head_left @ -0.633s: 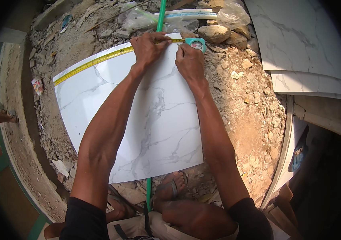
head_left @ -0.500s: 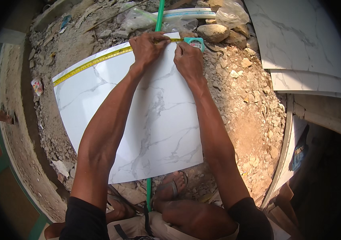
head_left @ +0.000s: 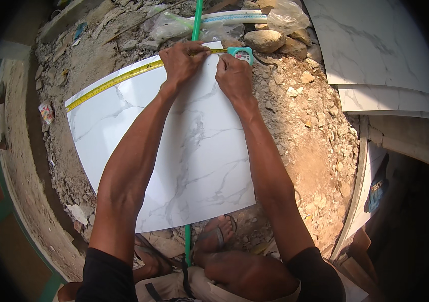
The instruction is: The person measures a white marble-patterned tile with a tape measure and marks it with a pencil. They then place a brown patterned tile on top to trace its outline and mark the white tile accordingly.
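A white marble-patterned tile (head_left: 199,166) with grey veins lies in front of me. Along its far edge runs the yellow blade (head_left: 119,84) of a tape measure, drawn out from the tile's far left corner. My left hand (head_left: 182,64) is closed at this blade near the far right part of the tile, its fingers covering a stretch of it. The turquoise tape measure case (head_left: 240,54) sits just past the far right corner. Against the case, my right hand (head_left: 234,78) is closed with its fingers curled; its grip is partly hidden.
A green pole (head_left: 197,22) passes beneath the tile. Stones (head_left: 265,41), plastic bags (head_left: 288,17) and a white pipe (head_left: 232,18) lie beyond it. More marble-patterned tiles (head_left: 375,45) are at the right. Rubble ground (head_left: 310,151) surrounds me; a low concrete ledge (head_left: 28,166) runs along the left.
My hands, the tape measure and the tile keep nearly the same places, with the whole view shifted slightly. At the far left, another person's feet have moved.
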Demonstrator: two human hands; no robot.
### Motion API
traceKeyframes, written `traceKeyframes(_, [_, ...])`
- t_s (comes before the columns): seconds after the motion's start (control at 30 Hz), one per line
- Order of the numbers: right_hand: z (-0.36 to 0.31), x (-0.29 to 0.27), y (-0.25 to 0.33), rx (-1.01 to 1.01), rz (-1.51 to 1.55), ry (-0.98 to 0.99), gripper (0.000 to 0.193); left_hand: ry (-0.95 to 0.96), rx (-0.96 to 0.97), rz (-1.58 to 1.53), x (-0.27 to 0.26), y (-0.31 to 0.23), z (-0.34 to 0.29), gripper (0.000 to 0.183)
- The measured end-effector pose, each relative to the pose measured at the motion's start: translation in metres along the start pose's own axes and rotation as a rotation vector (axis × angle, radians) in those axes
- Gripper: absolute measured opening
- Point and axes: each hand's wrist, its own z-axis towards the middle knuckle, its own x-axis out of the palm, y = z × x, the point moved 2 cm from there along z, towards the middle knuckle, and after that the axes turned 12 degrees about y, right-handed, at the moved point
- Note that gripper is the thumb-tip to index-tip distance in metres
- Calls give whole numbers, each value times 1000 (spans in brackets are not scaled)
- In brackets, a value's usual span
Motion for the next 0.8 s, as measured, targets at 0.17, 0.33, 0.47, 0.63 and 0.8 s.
traceKeyframes(0.17, [-2, -2, 2, 29, -17, 86, 17, -13, 19, 40, -2, -1, 0, 18])
traceKeyframes(0.33, [0, -3, 4, 22, -26, 84, 17, -36, 45, -38, 3, 5, 1, 18])
traceKeyframes(0.47, [0, 0, 2, 26, -36, 72, 16, -40, 38, -20, 4, 8, 3, 19])
traceKeyframes(0.63, [0, 7, -6, 2, 5, -17, 17, -22, 25, -41, 5, 8, 1, 21])
traceKeyframes(0.8, [-2, 0, 1, -14, -8, 14, 16, -8, 26, -4, 3, 6, 3, 21])
